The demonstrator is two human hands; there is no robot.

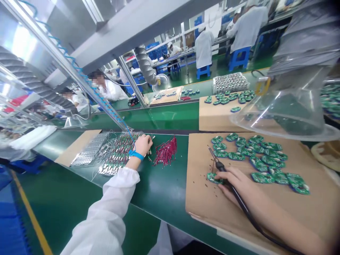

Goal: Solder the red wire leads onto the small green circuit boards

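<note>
A long production line fills the room, its green desk [159, 198] carrying a flat cardboard sheet [225, 219], and people in white coats [204, 47] work at other lines well beyond it. A clear plastic fume hood [287, 113] hangs over the far right corner of the sheet. Left of the sheet lies a bundle of red-sleeved leads [166, 151], then a heap of wired boards [119, 154], then silver strips [90, 148].

On the sheet, green circuit boards [260, 159] lie loosely scattered. A single green circuit board [212, 178] sits at the near left edge of the group, with dark specks beside it. The right hand [233, 184] has a firm, closed grip on the black handle of a soldering iron [220, 166], and its fingertips reach that board. The iron's metal tip points up and away, apparently clear of the board.

The left hand [142, 146], with a blue wristband [136, 154], curls over the edge of the heap; whether its grip holds anything is hidden.

The work looks like soldering at this one board, and a joint there would call for the tip brought down onto it.
</note>
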